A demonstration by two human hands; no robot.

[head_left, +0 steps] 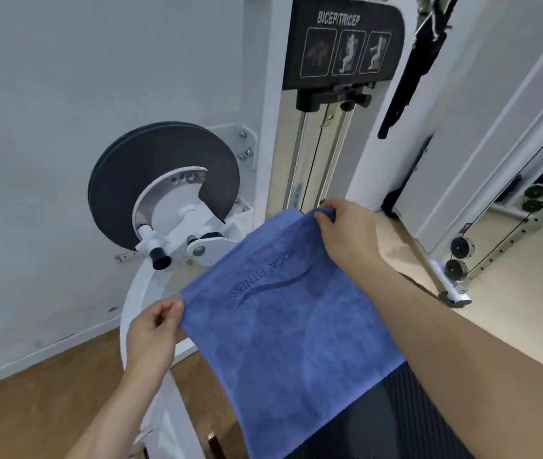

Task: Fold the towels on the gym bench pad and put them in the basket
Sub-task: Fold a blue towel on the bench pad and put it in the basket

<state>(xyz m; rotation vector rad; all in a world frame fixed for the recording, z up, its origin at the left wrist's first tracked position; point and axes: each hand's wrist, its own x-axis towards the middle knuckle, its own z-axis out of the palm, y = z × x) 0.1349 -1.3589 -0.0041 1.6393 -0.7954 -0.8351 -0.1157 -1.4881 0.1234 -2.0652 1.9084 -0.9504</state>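
Towel of blue terry cloth point(290, 326), stitched with a fitness logo, is spread over the far end of a black ribbed gym bench pad point(406, 412) and lifted by its two far corners. For a neat fold, both corners are best held taut and level, then laid evenly onto the near edge, which is probably hidden below the frame. One corner is pinched by the left hand point(154, 329) between thumb and curled fingers, the other likewise by the right hand point(346, 230). No basket is seen.
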